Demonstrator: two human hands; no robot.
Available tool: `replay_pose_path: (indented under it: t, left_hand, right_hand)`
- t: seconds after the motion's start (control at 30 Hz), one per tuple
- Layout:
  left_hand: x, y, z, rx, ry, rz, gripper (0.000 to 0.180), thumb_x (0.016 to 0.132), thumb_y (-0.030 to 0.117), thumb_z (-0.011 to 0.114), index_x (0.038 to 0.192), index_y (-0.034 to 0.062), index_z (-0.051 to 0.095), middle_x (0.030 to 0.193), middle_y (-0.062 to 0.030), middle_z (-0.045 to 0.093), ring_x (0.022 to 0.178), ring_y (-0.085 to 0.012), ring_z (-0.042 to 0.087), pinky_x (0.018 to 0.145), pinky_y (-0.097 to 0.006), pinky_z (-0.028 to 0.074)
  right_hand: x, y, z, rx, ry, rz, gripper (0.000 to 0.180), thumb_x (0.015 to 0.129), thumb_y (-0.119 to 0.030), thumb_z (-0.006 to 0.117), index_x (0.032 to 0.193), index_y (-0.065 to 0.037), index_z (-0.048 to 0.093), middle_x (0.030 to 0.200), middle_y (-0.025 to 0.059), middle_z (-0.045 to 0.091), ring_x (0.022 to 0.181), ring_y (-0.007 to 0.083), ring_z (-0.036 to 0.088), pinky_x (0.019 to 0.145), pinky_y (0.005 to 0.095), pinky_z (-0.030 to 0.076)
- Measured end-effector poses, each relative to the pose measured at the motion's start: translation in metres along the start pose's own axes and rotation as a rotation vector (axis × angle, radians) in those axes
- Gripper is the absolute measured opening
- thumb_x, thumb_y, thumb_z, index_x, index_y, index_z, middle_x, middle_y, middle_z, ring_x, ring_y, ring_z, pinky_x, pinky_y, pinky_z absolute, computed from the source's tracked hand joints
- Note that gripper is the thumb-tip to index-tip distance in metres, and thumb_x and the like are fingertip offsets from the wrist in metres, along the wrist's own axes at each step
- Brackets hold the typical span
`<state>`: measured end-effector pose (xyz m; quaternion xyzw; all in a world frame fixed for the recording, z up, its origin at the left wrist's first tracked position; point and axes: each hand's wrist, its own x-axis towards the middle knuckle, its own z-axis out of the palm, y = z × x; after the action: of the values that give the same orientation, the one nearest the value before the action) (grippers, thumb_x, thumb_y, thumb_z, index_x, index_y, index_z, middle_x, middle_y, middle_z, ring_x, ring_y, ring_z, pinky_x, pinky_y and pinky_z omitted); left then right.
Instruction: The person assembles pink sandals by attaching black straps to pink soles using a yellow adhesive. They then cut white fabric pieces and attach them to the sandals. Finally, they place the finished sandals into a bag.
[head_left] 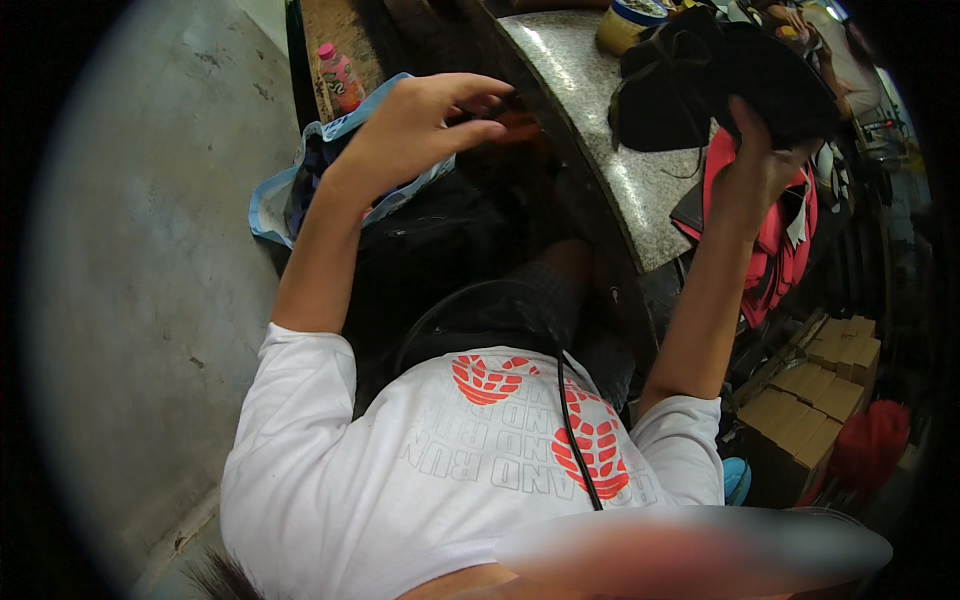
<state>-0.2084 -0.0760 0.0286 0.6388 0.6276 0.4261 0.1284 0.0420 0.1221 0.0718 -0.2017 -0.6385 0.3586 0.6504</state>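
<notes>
My right hand (762,160) grips a black, flat, shoe-shaped piece (680,70) from its near side. Thin dark cords lie over that piece, and one dangles below it. The piece is held over the right part of a speckled stone slab (565,50). On the left, my left hand (425,110) is raised with thumb and fingers apart and nothing in it. Under its wrist is a bag with a light blue rim (268,212), holding dark contents that I cannot make out.
A pink-capped bottle (340,78) stands beyond the bag. A yellow tub (622,28) is on the slab. Red and black pieces (775,260) hang by my right forearm. Brown cardboard boxes (800,400) are at the lower right; a grey wall (150,250) is at left.
</notes>
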Motion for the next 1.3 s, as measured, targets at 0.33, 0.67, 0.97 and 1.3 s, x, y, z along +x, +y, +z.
replay_pose_path:
  t: [0.33,0.67,0.97,1.3]
  left_hand:
    - [0.053,0.000,0.089,-0.742,-0.229,-0.544,0.077,0.102,0.062,0.043,0.151,0.0035,0.038,0.128,-0.0154,0.055,0.114,-0.0236,0.056,0.094,-0.035,0.050]
    - [0.053,0.000,0.118,-0.519,-0.233,-0.477,0.110,0.090,0.080,0.045,0.155,-0.0063,0.024,0.157,-0.0313,0.028,0.149,-0.0399,0.028,0.119,-0.045,0.026]
    - [0.055,0.019,0.127,-0.823,-0.290,-0.776,0.140,0.072,0.082,0.067,0.160,0.0009,-0.006,0.159,-0.0321,0.022,0.146,-0.0438,0.029,0.116,-0.057,0.027]
    - [0.065,0.029,0.131,-0.987,-0.211,-0.733,0.123,0.074,0.049,0.081,0.158,-0.0006,0.006,0.145,-0.0272,0.039,0.132,-0.0354,0.046,0.109,-0.044,0.040]
  right_hand:
    - [-0.084,0.025,-0.013,-0.946,-0.534,-0.478,0.108,0.052,-0.012,0.090,0.148,-0.034,0.047,0.148,0.0101,0.038,0.139,0.0394,0.036,0.109,0.0579,0.038]
    - [-0.066,-0.002,-0.042,-0.659,-0.622,-0.174,0.072,0.072,-0.011,0.083,0.139,-0.018,0.057,0.141,0.0110,0.054,0.135,0.0366,0.046,0.110,0.0471,0.042]
    - [-0.070,0.011,-0.059,-0.554,-0.678,-0.080,0.063,0.085,-0.026,0.076,0.142,-0.011,0.054,0.147,0.0110,0.053,0.138,0.0363,0.045,0.110,0.0432,0.042]
    - [-0.082,0.028,-0.140,-1.336,-0.746,-0.278,0.044,0.086,-0.049,0.070,0.126,-0.032,0.067,0.146,0.0018,0.050,0.146,0.0298,0.031,0.118,0.0674,0.011]
